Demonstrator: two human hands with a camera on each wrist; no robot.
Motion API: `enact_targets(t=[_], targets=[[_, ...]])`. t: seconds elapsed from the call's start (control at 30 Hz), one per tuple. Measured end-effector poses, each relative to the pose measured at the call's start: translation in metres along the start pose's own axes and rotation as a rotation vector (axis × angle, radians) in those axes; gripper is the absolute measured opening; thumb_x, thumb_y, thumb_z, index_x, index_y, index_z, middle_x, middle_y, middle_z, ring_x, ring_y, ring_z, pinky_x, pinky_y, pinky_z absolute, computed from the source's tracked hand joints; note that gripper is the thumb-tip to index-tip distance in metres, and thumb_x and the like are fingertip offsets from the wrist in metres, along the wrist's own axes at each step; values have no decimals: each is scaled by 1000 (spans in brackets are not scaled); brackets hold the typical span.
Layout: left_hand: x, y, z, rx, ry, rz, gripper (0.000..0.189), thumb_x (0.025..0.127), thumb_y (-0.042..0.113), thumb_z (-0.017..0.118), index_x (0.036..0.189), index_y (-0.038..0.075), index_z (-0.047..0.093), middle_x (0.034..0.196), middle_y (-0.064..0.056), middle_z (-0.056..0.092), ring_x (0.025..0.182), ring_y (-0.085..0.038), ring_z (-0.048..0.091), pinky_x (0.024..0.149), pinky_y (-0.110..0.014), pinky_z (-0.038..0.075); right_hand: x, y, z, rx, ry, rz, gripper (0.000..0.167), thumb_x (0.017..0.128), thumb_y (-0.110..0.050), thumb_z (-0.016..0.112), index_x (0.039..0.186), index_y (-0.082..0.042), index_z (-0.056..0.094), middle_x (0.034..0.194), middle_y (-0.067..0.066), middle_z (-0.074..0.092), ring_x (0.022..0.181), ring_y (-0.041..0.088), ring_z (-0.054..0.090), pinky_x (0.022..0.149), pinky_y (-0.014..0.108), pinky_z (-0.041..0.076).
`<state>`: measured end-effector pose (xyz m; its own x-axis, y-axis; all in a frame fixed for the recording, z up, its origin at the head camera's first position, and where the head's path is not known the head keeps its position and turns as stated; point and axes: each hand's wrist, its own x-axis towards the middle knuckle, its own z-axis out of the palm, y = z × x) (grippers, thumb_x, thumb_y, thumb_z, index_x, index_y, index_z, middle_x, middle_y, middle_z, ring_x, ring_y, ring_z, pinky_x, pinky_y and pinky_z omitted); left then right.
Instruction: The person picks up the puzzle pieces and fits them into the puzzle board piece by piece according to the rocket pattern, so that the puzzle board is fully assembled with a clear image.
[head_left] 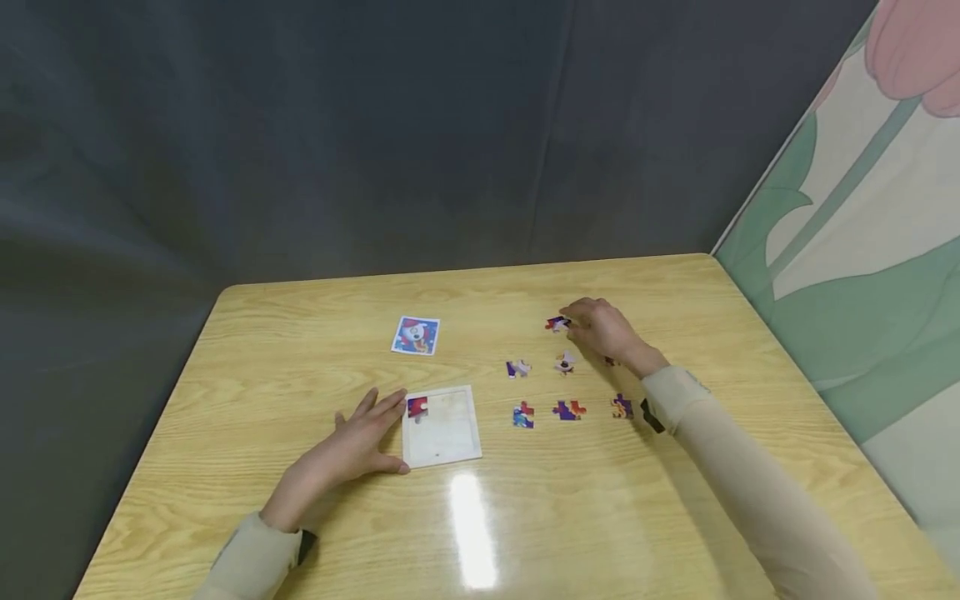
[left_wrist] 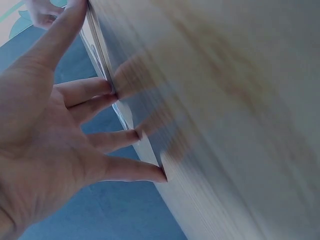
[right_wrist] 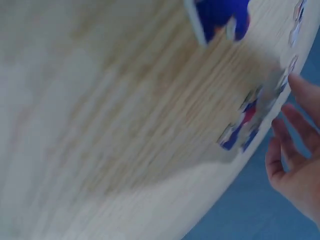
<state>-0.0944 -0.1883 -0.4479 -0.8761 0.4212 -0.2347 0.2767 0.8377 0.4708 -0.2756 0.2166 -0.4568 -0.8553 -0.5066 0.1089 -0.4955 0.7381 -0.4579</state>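
In the head view my left hand (head_left: pixel 367 437) rests at the left side of a white square puzzle tray (head_left: pixel 459 425), thumb at its near corner and fingers spread along the edge. Those spread fingers also show up close in the left wrist view, fingertips (left_wrist: pixel 159 174) touching down. A red and purple puzzle piece (head_left: pixel 417 407) lies in the tray's far left corner. Further right and back, my right hand (head_left: pixel 603 329) pinches the edge of a red and dark puzzle piece (head_left: pixel 556 324) between thumb and finger. The right wrist view shows its curled fingers (right_wrist: pixel 287 132) low at the tabletop.
Several loose pieces lie in rows right of the tray, such as a red and blue piece (head_left: pixel 523 415), an orange and purple piece (head_left: pixel 569 410) and a pale piece (head_left: pixel 565 362). A picture card (head_left: pixel 416 336) lies behind the tray. A dark curtain (head_left: pixel 450 133) hangs behind the table.
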Motion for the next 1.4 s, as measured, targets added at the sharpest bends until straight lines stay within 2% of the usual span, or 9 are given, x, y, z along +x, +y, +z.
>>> enact_targets(t=[0.13, 0.3, 0.43, 0.7, 0.83, 1.0, 1.13, 1.4], targets=[[-1, 0, 2, -5, -8, -4, 92, 78, 42, 76, 148, 1, 33, 159, -9, 20, 142, -48, 5, 88, -86, 14, 6, 12, 3, 47, -47, -22, 42, 88, -6, 69, 127, 5, 59, 121, 23, 60, 104, 37, 56, 93, 53, 45], [-1, 1, 1, -4, -9, -13, 91, 79, 42, 76, 148, 1, 34, 159, -9, 20, 143, -47, 5, 88, -85, 14, 12, 13, 2, -14, -30, -60, 37, 87, -8, 70, 121, 5, 63, 112, 22, 61, 90, 33, 54, 82, 49, 43], [-1, 0, 0, -2, -10, -19, 91, 79, 42, 76, 148, 2, 33, 159, -9, 20, 143, -47, 5, 89, -85, 14, 18, 13, 3, -29, -20, -66, 34, 87, -8, 70, 119, 3, 65, 110, 20, 62, 93, 33, 56, 87, 49, 39], [-6, 0, 2, -3, 2, -41, 92, 78, 42, 77, 148, 1, 34, 159, -8, 20, 143, -47, 5, 88, -85, 14, 24, 12, 5, 74, -48, -91, 33, 88, -3, 68, 120, 6, 64, 117, 25, 58, 103, 38, 53, 94, 52, 33], [-8, 2, 3, -12, 5, -48, 92, 78, 42, 77, 148, 2, 33, 160, -7, 19, 143, -46, 4, 89, -85, 13, 25, 11, 5, 77, -60, -98, 29, 88, -2, 67, 116, 6, 65, 116, 25, 57, 103, 39, 52, 93, 53, 35], [-6, 4, 3, -8, -1, -41, 92, 79, 43, 76, 149, 3, 32, 160, -7, 18, 143, -45, 3, 89, -85, 13, 20, 14, 5, -47, -19, -122, 27, 88, -8, 70, 112, 3, 68, 111, 22, 61, 98, 38, 53, 83, 54, 44], [-1, 7, 1, 8, -22, -28, 94, 79, 44, 75, 150, 4, 30, 160, -6, 17, 144, -44, 2, 91, -85, 12, 9, 20, 2, -133, 17, -137, 28, 89, -14, 70, 111, 2, 68, 108, 21, 63, 95, 38, 55, 78, 54, 46], [15, 16, -3, 4, -46, 22, 92, 79, 43, 75, 150, 3, 31, 161, -6, 16, 144, -43, 1, 91, -85, 13, -11, 27, -11, -71, 86, -106, 28, 89, -13, 69, 111, 4, 68, 104, 20, 66, 94, 37, 56, 79, 54, 45]])
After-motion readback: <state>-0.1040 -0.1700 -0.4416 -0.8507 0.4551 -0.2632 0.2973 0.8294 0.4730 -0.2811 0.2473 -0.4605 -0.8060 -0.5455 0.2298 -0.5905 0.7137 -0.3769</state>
